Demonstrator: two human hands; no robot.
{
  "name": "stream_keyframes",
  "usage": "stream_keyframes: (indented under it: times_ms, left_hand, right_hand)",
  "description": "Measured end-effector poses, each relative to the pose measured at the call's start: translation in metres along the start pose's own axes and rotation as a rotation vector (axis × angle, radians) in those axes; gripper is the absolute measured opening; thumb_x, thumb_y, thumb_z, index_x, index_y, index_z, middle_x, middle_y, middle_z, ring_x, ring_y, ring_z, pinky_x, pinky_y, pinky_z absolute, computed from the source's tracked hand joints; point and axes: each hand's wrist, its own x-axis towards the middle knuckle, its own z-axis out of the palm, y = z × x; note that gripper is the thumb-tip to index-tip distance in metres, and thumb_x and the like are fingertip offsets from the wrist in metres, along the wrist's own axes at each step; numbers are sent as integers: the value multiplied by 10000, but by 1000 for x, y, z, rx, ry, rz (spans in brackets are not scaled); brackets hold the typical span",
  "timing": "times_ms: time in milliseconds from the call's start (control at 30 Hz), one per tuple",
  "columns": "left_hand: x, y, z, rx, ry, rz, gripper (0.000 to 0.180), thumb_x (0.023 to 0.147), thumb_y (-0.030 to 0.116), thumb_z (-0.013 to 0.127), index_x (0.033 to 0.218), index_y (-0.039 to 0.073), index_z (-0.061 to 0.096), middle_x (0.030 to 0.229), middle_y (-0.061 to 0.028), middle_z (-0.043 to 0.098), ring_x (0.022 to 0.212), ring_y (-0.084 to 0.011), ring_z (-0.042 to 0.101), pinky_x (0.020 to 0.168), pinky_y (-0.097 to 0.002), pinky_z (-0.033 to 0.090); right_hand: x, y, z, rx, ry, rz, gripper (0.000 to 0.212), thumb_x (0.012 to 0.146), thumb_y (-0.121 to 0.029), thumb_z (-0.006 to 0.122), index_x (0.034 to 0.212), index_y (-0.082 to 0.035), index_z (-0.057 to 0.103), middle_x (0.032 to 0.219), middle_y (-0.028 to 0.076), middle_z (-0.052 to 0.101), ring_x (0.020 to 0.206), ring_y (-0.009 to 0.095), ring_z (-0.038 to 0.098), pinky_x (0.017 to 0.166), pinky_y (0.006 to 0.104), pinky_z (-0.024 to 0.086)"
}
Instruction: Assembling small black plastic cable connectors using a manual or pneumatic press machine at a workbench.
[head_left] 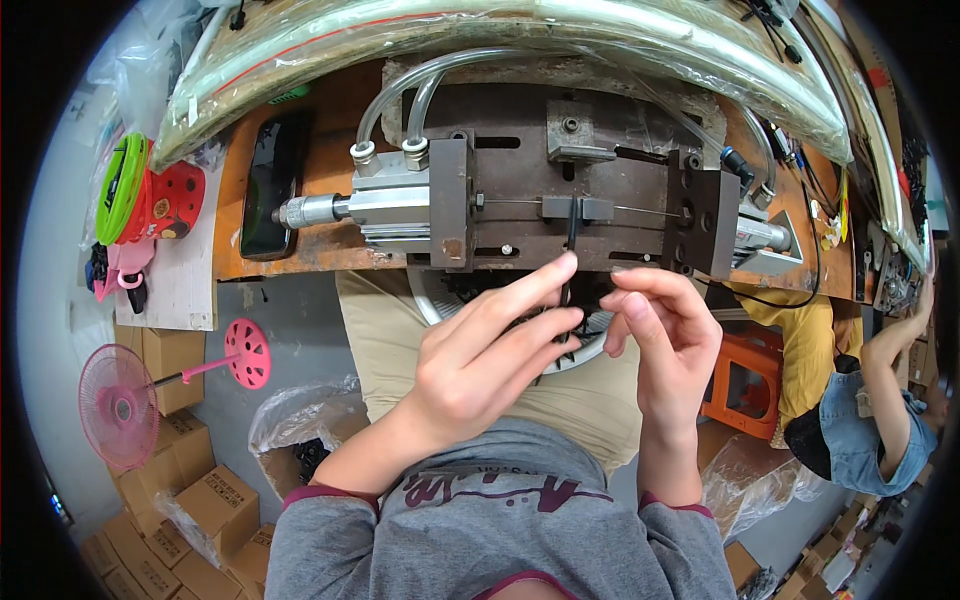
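Note:
A thin black strip [572, 232] runs from the small grey block in the middle of the metal fixture [515, 250] down toward me. My left hand [490, 350] is closed at its lower part, fingers stretched along it and the thumb hidden beneath. Just right of it, my right hand [665, 335] has its thumb and fingers curled together; whether anything is pinched there I cannot make out. Below both hands, a white-rimmed basin [425, 298] with black pieces sits at my lap, partly covered by my fingers.
Air cylinders [390, 205] with clear hoses flank the fixture. A black phone [272, 185] lies on the bench at left. Long plastic-wrapped strips [500, 30] cross the back. A pink fan [120, 405] and cartons stand left. Another person [860, 420] sits right, beside an orange stool [745, 385].

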Motion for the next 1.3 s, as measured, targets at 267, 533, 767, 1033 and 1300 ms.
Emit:
stream_keyframes:
  times_ms: [267,533,767,1033,1300]
  left_hand:
    - [14,-9,21,442,-47,84,250,696,76,784,933,31,720,1215,-129,690,758,-218,692,704,-308,559]
    - [26,-3,18,471,-80,43,248,690,102,790,920,45,717,1225,-104,690,601,-161,619,574,-264,488]
    - [27,-1,17,512,-105,41,224,697,91,779,909,51,718,1223,-92,693,561,-137,593,544,-248,471]
    - [25,-6,16,485,-83,46,214,685,80,784,887,47,720,1231,-100,688,544,-141,577,544,-248,472]
    - [24,1,2,373,-172,73,248,700,148,811,913,63,716,1233,-88,688,537,-144,559,539,-244,469]
  right_hand:
    - [-12,6,-6,-184,22,-16,124,908,28,657,1026,54,688,981,116,677,838,142,684,645,221,562]
    - [-12,8,-8,-290,7,-25,112,876,41,682,985,56,700,916,117,690,779,141,675,644,223,546]
    - [4,-24,-8,-423,-51,-225,140,803,75,711,941,52,711,854,119,709,728,158,652,645,253,500]
    - [118,-85,11,-833,83,-798,100,829,1,729,926,13,709,794,55,693,667,69,595,593,210,461]
    - [250,-107,56,-1828,-323,-1078,421,774,49,641,1178,-69,653,1102,108,694,1020,311,667,869,403,543]
